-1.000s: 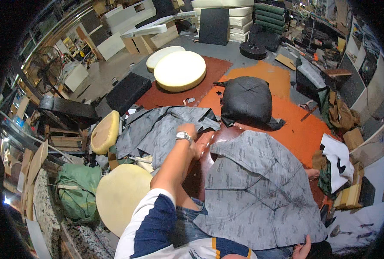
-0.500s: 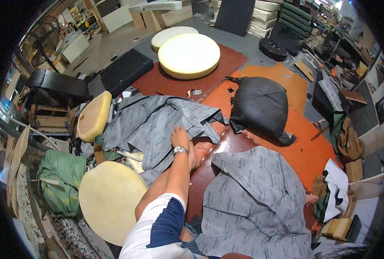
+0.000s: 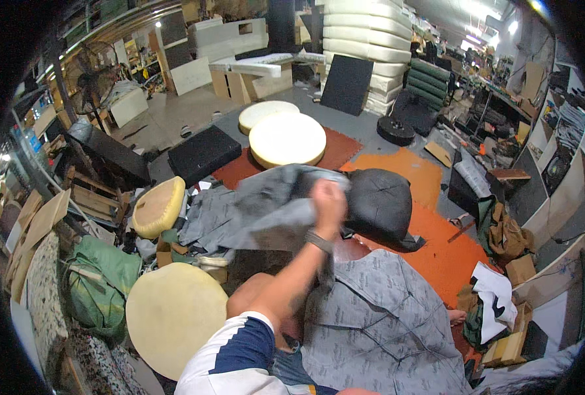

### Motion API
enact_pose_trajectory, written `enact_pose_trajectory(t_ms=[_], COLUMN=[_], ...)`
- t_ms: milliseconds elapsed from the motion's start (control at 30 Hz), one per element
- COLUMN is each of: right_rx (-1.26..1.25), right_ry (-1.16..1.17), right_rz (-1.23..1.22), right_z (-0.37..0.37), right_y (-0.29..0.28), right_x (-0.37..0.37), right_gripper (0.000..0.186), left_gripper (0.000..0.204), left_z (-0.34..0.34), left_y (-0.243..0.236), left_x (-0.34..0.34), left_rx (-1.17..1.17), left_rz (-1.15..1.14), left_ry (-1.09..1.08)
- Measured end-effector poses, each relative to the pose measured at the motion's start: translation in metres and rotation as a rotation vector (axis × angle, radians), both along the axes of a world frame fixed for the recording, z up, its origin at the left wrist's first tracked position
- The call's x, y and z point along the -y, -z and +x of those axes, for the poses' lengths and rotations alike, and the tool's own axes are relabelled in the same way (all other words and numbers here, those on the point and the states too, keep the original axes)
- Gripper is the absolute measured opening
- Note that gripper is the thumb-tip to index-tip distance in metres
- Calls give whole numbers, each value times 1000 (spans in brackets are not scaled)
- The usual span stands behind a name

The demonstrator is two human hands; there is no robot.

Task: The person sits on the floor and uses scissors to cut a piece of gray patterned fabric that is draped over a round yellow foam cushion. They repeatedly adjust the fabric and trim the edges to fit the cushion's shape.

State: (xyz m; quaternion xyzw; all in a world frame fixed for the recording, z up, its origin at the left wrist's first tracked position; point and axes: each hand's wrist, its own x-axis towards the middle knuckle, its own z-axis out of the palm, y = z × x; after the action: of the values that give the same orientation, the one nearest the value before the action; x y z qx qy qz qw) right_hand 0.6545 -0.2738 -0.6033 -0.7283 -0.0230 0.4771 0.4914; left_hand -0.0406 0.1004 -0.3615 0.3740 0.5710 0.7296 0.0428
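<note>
"Left hand (image 3: 329, 205): what does your remote feed show?"

"Fingers curled and clamped on the right end of the grey sheet (image 3: 259, 209), as far as motion blur lets me judge."

"Where does the sheet lie from that hand?"

"To its left. I record the long axis running crosswise, from the hand toward the yellow-edged cushion (image 3: 158, 208). The held end is raised, just beside the black cushion (image 3: 381, 203)."

"Which hand is nearer?"

"The left, being at the sheet's right end. I cannot tell the right hand's state; it lies outside my picture."

"Pose of the arm?"

"I log the forearm (image 3: 291, 284) slanting forward and rightward, a wristband (image 3: 319, 242) just below the fist. The seamed grey panel (image 3: 386, 322) spreads to the right of the forearm, nearer the body; a round foam pad (image 3: 177, 321) lies to its left."
</note>
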Motion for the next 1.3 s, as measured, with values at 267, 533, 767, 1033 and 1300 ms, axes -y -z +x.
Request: enact_pose_trajectory(t_ms=[267, 533, 767, 1033, 1300], right_rx=[40, 37, -16, -123, -242], right_ry=[-71, -55, 59, 208, 188], right_rz=[161, 275, 290, 256, 336], right_z=[-17, -48, -64, -61, -55], right_y=[-19, -55, -44, -17, 4], right_x=[3, 4, -4, 19, 26], right_gripper=[21, 23, 25, 28, 32], left_gripper=[25, 60, 60, 57, 39], left_z=[275, 307, 279, 281, 295], left_y=[-206, 4, 130, 134, 53], left_x=[159, 210, 314, 298, 194], left_rx=[59, -1202, -1164, -1042, -638], left_rz=[721, -363, -733, -776, -856], left_ry=[1098, 1261, 1771, 1777, 1326])
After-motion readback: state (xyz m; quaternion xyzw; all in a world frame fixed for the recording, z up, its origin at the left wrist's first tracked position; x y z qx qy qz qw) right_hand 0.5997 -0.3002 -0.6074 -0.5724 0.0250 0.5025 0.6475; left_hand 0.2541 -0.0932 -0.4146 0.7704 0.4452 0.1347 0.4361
